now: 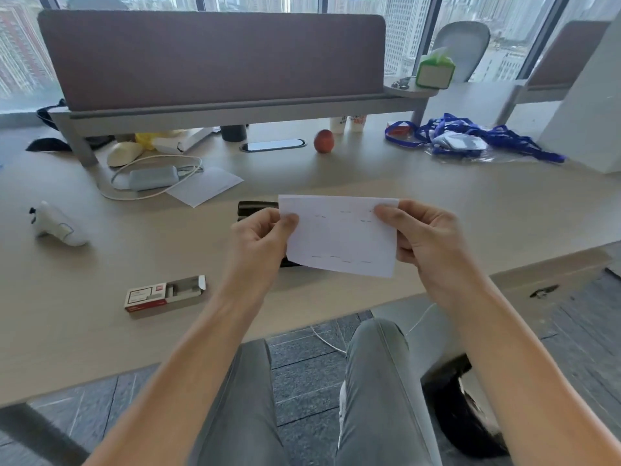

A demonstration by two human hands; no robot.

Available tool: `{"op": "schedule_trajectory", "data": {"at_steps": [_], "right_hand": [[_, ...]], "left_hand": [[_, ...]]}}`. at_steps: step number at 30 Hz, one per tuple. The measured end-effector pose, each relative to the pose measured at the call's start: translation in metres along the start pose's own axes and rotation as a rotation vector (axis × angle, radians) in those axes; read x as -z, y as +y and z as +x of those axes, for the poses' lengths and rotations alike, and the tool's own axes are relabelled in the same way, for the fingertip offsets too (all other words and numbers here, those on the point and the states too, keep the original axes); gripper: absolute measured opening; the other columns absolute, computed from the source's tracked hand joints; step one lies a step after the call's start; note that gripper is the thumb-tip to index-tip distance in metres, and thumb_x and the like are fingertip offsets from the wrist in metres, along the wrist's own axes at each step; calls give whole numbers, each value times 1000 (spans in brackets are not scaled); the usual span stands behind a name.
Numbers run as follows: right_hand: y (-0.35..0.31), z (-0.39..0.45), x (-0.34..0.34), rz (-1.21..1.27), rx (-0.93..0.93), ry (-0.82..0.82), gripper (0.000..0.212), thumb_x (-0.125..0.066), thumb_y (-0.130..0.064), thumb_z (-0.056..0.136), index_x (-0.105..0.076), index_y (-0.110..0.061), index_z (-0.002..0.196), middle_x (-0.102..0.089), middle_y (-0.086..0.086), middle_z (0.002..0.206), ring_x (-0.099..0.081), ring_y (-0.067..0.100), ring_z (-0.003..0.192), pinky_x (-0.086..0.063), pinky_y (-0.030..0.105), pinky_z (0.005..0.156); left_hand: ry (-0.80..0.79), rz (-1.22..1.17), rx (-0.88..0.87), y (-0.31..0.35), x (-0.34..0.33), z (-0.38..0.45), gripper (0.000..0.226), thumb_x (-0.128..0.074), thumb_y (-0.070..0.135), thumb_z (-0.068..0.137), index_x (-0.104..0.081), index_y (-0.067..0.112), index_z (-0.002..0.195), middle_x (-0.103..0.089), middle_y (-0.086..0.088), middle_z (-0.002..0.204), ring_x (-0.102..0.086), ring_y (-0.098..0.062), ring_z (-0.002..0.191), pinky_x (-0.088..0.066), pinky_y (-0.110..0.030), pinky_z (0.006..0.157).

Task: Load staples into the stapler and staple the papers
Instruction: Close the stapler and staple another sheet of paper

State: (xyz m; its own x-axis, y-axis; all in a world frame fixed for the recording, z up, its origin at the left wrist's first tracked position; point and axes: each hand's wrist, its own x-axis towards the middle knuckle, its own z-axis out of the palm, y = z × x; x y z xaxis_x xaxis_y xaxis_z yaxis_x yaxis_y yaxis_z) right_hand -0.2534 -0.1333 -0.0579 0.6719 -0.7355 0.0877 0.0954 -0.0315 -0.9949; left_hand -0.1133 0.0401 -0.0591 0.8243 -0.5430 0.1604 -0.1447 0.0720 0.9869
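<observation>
Both my hands hold up a small white stack of papers [341, 235] above the desk. Several staples show in it, in a row near the top and a row near the bottom. My left hand [260, 240] pinches its left edge and my right hand [421, 233] pinches its top right corner. The black stapler [255, 208] lies on the desk behind the papers and is mostly hidden by them and my left hand. An open staple box [164, 295], white and red, lies on the desk to the lower left.
A loose white sheet [206, 185] lies behind the stapler, next to a grey charger with its cable [151, 178]. A white controller [57, 223] is at the left, an apple [324, 141] at the back, blue lanyards [470, 137] at the right. The desk edge [302, 322] runs just above my knees.
</observation>
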Motion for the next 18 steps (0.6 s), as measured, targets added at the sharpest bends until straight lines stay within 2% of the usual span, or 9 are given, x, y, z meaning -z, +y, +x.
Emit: {"op": "schedule_trajectory", "data": {"at_steps": [3, 5, 7, 10, 12, 16, 18], "right_hand": [[-4, -16, 19, -16, -24, 41, 11, -74, -24, 92, -82, -17, 88, -53, 8, 71, -36, 24, 66, -30, 30, 61], [-8, -26, 31, -29, -39, 80, 12, -73, -21, 93, -80, -16, 85, -50, -2, 62, -34, 15, 56, -27, 26, 54], [-11, -37, 42, -69, -37, 141, 12, -72, -21, 94, -79, -16, 87, -47, -14, 52, -34, 7, 50, -26, 21, 50], [-14, -52, 60, -200, 25, 265, 12, -72, -23, 95, -80, -14, 91, -45, -18, 43, -37, 2, 42, -29, 14, 49], [-12, -62, 74, -249, 46, 330, 15, -73, -25, 94, -82, -15, 87, -48, -16, 47, -38, 2, 42, -29, 14, 49], [-9, -85, 101, -283, 7, 421, 30, -69, -30, 97, -79, -4, 86, -53, 5, 58, -35, 16, 47, -28, 26, 47], [-10, -96, 115, -271, -30, 474, 28, -67, -31, 98, -81, -11, 83, -55, 4, 59, -37, 15, 47, -30, 24, 46]], "left_hand": [[-56, -23, 14, -2, -16, -8, 24, -60, 17, 98, -64, -2, 83, -42, -6, 62, -34, -20, 63, -29, -32, 57], [-92, -36, 24, -3, -27, -12, 25, -60, 17, 98, -63, -4, 85, -42, -10, 64, -34, -20, 63, -29, -29, 55], [-127, -52, 29, -5, -39, -15, 23, -60, 16, 97, -63, -1, 81, -45, -12, 65, -36, -20, 60, -31, -26, 54], [-175, -105, 51, -11, -58, -15, 20, -60, 12, 96, -65, 8, 78, -56, -9, 66, -50, -17, 58, -42, -27, 54], [-227, -154, 79, -15, -75, -16, 17, -59, 10, 96, -67, 4, 82, -61, -10, 71, -56, -21, 62, -46, -33, 56], [-305, -214, 126, -21, -113, -19, 17, -56, 7, 97, -67, 4, 85, -63, -9, 72, -60, -21, 61, -50, -32, 56], [-345, -229, 142, -24, -132, -22, 18, -56, 7, 96, -67, 7, 82, -63, -7, 70, -60, -21, 59, -49, -32, 55]]}}
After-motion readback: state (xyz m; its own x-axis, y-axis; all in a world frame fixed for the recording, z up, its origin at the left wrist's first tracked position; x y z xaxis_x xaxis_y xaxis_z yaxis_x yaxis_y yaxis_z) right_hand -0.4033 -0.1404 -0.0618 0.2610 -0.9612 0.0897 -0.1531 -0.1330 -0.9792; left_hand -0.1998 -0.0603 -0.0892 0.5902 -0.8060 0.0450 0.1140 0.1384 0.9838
